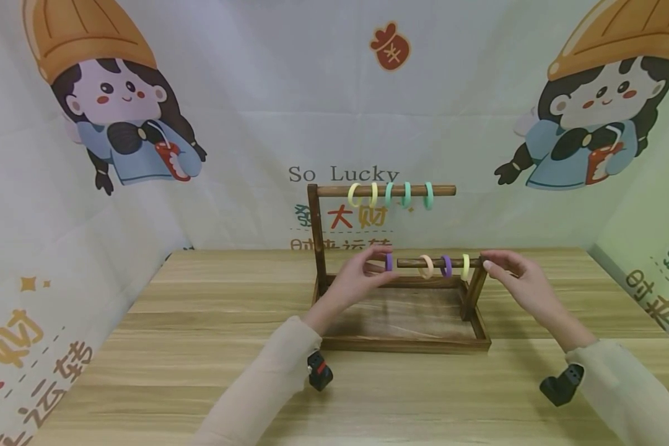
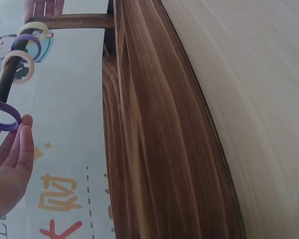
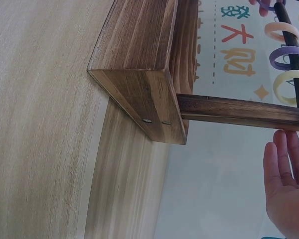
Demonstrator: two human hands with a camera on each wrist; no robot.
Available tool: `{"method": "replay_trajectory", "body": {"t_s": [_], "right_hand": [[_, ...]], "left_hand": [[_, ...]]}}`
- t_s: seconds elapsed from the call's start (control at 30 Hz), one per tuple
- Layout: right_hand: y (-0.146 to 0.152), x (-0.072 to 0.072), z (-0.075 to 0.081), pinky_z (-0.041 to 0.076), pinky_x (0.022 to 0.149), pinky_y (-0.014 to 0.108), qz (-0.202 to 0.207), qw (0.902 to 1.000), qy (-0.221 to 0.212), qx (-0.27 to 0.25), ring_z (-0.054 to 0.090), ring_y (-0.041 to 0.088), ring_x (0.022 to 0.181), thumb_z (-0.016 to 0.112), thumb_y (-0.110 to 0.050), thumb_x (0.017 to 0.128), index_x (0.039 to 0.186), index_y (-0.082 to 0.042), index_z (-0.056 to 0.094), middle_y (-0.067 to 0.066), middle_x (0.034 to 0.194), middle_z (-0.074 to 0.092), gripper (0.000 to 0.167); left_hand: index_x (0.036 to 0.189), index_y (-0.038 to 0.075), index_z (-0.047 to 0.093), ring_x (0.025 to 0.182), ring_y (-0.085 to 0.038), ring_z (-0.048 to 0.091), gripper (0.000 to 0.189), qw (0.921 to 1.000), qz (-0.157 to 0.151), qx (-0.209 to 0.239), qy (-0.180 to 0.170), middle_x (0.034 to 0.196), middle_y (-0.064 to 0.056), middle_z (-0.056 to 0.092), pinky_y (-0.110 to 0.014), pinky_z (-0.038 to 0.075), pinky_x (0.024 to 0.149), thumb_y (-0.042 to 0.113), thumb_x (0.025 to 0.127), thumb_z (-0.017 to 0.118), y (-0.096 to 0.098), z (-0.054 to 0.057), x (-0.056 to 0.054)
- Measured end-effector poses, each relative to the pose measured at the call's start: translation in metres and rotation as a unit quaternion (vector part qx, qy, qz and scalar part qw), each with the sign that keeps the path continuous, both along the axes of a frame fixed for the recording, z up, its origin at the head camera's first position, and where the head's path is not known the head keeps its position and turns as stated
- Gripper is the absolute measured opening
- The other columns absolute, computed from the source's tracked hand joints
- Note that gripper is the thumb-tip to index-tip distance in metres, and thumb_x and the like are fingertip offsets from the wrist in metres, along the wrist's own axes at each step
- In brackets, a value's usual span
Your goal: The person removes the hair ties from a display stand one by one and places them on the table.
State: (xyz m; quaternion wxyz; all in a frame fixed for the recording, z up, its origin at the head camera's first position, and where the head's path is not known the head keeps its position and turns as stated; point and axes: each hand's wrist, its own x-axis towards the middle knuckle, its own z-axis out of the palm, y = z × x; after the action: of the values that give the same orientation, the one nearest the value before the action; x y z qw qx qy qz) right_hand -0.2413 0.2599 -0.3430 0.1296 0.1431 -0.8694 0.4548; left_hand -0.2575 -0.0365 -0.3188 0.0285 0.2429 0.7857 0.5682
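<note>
One small purple ring (image 1: 389,262) is pinched in the left hand (image 1: 359,274), just beside the free end of the lower dark-brown wooden rod (image 1: 408,263). The right hand (image 1: 515,277) has straight fingers touching the short wooden post (image 1: 472,296). "So Lucky", 發大财 and 时来运转 read on the white printed cloth (image 1: 256,124) hung behind and at both sides of the pale wood-grain table (image 1: 201,371).
</note>
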Motion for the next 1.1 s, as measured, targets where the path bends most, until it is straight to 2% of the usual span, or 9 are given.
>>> {"method": "replay_trajectory", "body": {"t_s": [0.23, 0.53, 0.77, 1.0, 1.1], "right_hand": [[0.0, 0.0, 0.001, 0.04, 0.076, 0.018, 0.001, 1.0, 0.004, 0.001, 0.047, 0.0, 0.094, 0.046, -0.03, 0.092, 0.119, 0.001, 0.05, 0.011, 0.112, 0.054, 0.041], [0.002, -0.001, -0.001, 0.038, 0.076, 0.016, 0.013, 0.9998, 0.012, -0.009, 0.047, -0.002, 0.094, 0.046, -0.028, 0.093, 0.118, 0.002, 0.051, -0.001, 0.108, 0.054, 0.04], [0.002, 0.0, -0.001, 0.038, 0.076, 0.017, 0.012, 0.9998, 0.013, -0.008, 0.046, -0.002, 0.095, 0.046, -0.028, 0.093, 0.119, 0.003, 0.05, -0.001, 0.109, 0.054, 0.04], [0.001, 0.0, 0.0, 0.038, 0.076, 0.018, 0.009, 0.9999, 0.012, -0.004, 0.046, -0.002, 0.095, 0.046, -0.028, 0.093, 0.119, 0.002, 0.05, 0.003, 0.11, 0.054, 0.04], [0.001, 0.0, 0.0, 0.039, 0.076, 0.017, 0.007, 0.9999, 0.009, -0.003, 0.046, -0.002, 0.095, 0.046, -0.029, 0.092, 0.119, 0.001, 0.051, 0.004, 0.111, 0.054, 0.04]], "left_hand": [[0.121, 0.001, 0.048, 0.094, -0.029, 0.055, 0.041, 0.9999, -0.005, 0.0, 0.009, 0.111, -0.016, 0.052, -0.026, 0.049, 0.072, 0.005, 0.082, 0.062, -0.011, -0.004, 0.001], [0.122, 0.001, 0.047, 0.092, -0.026, 0.056, 0.042, 0.9998, -0.011, -0.013, 0.014, 0.11, -0.015, 0.053, -0.027, 0.048, 0.074, 0.007, 0.082, 0.062, -0.02, -0.007, 0.003], [0.12, 0.011, 0.051, 0.086, -0.018, 0.057, 0.042, 0.9994, -0.011, -0.023, 0.023, 0.108, -0.008, 0.054, -0.027, 0.049, 0.071, 0.016, 0.081, 0.066, -0.026, -0.03, -0.015], [0.119, 0.007, 0.051, 0.082, -0.015, 0.058, 0.042, 0.9983, -0.006, -0.033, 0.048, 0.103, -0.007, 0.056, -0.026, 0.049, 0.068, 0.014, 0.08, 0.066, -0.033, -0.029, -0.009], [0.117, 0.003, 0.052, 0.082, -0.019, 0.058, 0.039, 0.998, -0.011, -0.031, 0.053, 0.101, -0.01, 0.057, -0.027, 0.049, 0.067, 0.01, 0.081, 0.065, -0.036, -0.021, 0.001]]}}
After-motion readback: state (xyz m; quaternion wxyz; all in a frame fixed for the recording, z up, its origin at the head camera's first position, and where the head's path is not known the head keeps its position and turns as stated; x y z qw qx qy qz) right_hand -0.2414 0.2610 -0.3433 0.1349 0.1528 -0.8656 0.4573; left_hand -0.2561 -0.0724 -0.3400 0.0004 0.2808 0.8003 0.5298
